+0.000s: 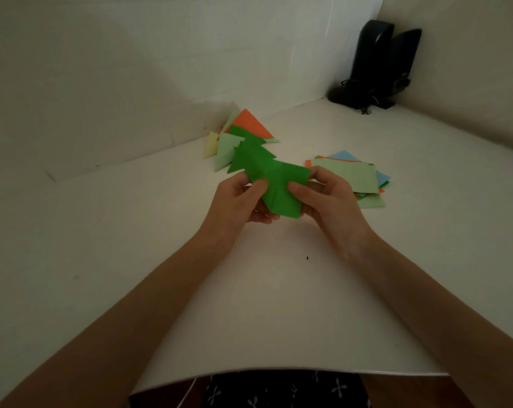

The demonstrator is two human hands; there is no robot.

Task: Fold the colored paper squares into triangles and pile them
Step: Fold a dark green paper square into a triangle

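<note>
Both hands hold a dark green paper square (281, 187) up above the white table (131, 231), bent between them. My left hand (243, 201) pinches its left side with the thumb on top. My right hand (323, 195) pinches its right side the same way. Behind it, by the wall, lies a pile of folded triangles (246, 136) in orange, dark green, light green and yellow. To the right rests a stack of flat unfolded squares (355, 178), light green on top, with blue and orange edges showing below.
Two black speakers (378, 63) with a tangled cable stand in the far right corner. White walls close the table at the back and right. The table's near edge (278, 369) runs just above my lap.
</note>
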